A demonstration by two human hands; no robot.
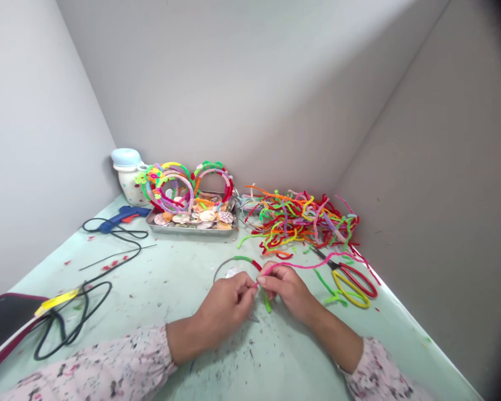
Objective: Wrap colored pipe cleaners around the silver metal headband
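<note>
Starting at my far left, I've got a dark, red-edged thing (pixel 8 323) by the desk (pixel 158 295), then looped black cord (pixel 111 288) with a yellow tag (pixel 56 302). Beyond lie the blue glue gun (pixel 131 211) and a white jar (pixel 131 184) with its pale blue lid. Right of those, a metal tray (pixel 192 230) of shells (pixel 206 215), colourful headbands (pixel 154 174) standing up in it.

And now the middle, where it's all happening! Just beyond my hands arches a thin grey band (pixel 242 258), green and red wrapping on part of it, grey showing bare at the left. My left hand (pixel 227 306) has its fingertips closed on the near end of a pink fuzzy wire (pixel 300 266); whether it grips the band too, I can't tell. My right hand (pixel 290 289) pinches the same wire close by, its long tail trailing off rightward. Looks to me like starting pink beside the red. The next move calls for anchoring that end with my left fingers while my right draws the wire round, snug and even.

Over on the right sit green scraps (pixel 323 281), the heap of fuzzy wires (pixel 300 223) behind, and scissors (pixel 334 266) with red and yellow handles, untouched.
</note>
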